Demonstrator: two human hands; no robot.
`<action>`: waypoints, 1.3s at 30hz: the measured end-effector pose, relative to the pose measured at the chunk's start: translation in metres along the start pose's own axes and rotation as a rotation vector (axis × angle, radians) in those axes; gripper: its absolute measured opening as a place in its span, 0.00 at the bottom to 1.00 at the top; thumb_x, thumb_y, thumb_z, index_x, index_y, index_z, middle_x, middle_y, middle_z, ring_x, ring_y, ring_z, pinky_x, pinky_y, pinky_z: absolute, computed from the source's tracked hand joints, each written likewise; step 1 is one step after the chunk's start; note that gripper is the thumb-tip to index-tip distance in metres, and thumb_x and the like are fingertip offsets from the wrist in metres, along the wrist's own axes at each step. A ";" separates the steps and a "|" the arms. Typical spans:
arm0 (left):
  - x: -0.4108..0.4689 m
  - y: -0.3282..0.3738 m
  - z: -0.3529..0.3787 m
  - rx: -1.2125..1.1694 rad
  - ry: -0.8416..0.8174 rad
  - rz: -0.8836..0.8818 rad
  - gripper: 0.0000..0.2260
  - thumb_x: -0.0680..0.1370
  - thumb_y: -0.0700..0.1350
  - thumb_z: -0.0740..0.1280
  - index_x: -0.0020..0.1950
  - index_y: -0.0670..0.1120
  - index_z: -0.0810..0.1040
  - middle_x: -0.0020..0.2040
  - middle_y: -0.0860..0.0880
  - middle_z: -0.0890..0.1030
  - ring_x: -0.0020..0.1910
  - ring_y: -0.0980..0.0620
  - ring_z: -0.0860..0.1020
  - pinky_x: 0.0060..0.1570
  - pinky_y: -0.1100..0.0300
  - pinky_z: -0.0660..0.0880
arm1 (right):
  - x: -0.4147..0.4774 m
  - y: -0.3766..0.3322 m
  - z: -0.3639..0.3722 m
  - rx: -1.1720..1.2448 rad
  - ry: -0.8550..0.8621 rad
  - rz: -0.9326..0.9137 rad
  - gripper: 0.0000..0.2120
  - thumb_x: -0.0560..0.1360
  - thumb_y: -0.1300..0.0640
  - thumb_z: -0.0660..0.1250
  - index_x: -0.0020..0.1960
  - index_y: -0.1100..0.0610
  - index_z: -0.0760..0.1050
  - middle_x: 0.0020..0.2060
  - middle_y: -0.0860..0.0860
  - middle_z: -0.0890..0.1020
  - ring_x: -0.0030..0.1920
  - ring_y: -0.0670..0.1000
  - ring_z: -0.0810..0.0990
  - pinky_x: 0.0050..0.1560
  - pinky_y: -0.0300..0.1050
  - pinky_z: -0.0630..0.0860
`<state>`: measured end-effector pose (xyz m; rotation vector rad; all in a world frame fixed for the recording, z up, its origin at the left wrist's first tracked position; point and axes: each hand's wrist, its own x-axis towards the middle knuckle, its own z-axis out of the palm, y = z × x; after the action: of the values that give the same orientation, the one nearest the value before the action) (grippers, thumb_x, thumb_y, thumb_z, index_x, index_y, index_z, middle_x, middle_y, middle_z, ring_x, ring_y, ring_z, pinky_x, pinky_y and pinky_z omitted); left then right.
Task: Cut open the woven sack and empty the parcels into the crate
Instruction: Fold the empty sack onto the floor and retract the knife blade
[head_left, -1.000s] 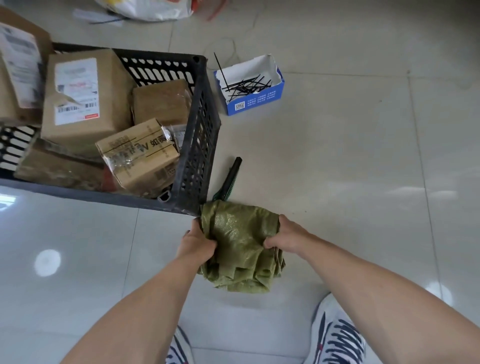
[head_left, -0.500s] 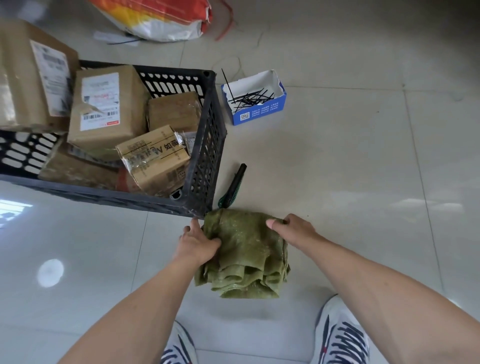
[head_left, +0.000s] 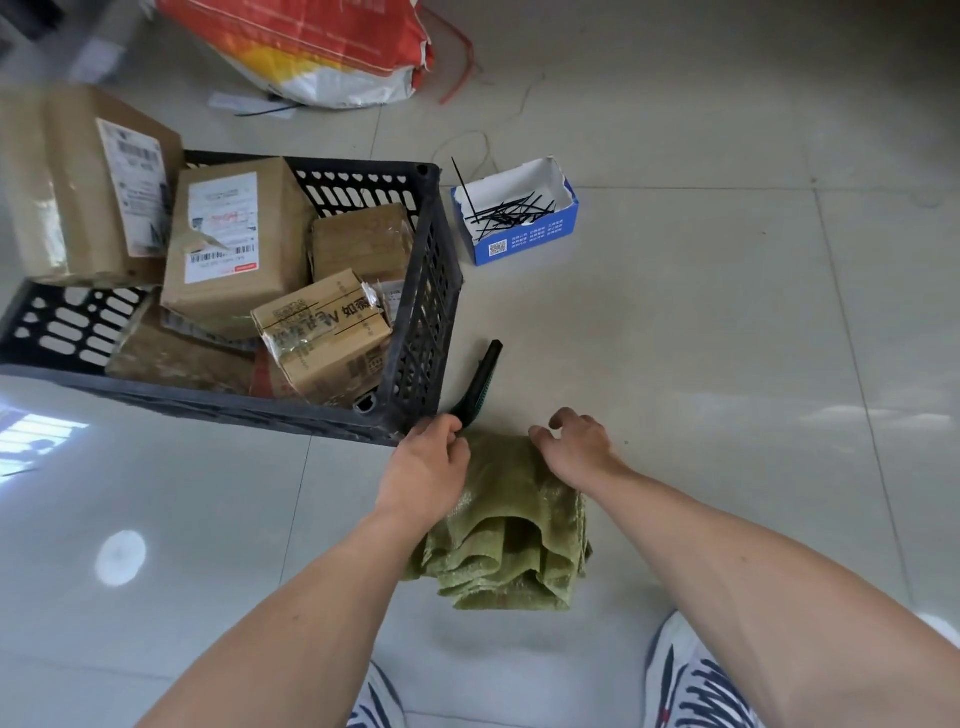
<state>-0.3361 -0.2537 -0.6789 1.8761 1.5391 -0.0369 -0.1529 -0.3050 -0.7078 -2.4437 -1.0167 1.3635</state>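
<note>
The green woven sack lies folded flat on the tiled floor in front of my shoes. My left hand rests on its far left corner with fingers curled, right at the near end of a black cutter; whether it grips either is hidden. My right hand hovers over the far right corner, fingers apart, holding nothing. The black plastic crate stands to the left, filled with several brown cardboard parcels. One large parcel sticks out over its far left rim.
A blue and white open box with black cable ties sits right of the crate. A red, yellow and white sack lies at the back. My white shoes are at the bottom edge.
Both hands slid forward along the folded sack. My right hand let go and lifted with fingers spread. My left hand moved up to the far left corner beside the cutter.
</note>
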 end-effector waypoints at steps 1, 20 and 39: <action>0.005 0.004 0.001 -0.039 0.002 -0.005 0.13 0.82 0.47 0.59 0.65 0.48 0.74 0.59 0.48 0.77 0.56 0.48 0.76 0.57 0.54 0.73 | 0.003 -0.003 -0.002 -0.003 -0.001 -0.010 0.25 0.80 0.41 0.58 0.70 0.56 0.69 0.66 0.59 0.73 0.63 0.61 0.75 0.58 0.51 0.73; 0.096 0.022 0.035 0.160 -0.063 -0.207 0.16 0.82 0.45 0.61 0.70 0.45 0.70 0.67 0.42 0.74 0.66 0.41 0.73 0.62 0.49 0.73 | 0.048 -0.025 -0.002 0.073 -0.059 -0.038 0.15 0.81 0.52 0.58 0.64 0.54 0.75 0.59 0.57 0.79 0.48 0.57 0.78 0.43 0.42 0.73; 0.129 0.024 0.047 0.024 -0.182 -0.274 0.16 0.81 0.42 0.59 0.66 0.49 0.79 0.63 0.43 0.80 0.60 0.41 0.78 0.51 0.56 0.74 | 0.091 -0.042 0.020 0.626 -0.188 0.189 0.22 0.78 0.62 0.60 0.71 0.56 0.73 0.56 0.54 0.82 0.57 0.55 0.82 0.59 0.52 0.80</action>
<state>-0.2589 -0.1699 -0.7589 1.6177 1.6611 -0.3420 -0.1575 -0.2200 -0.7636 -1.9971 -0.3057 1.6776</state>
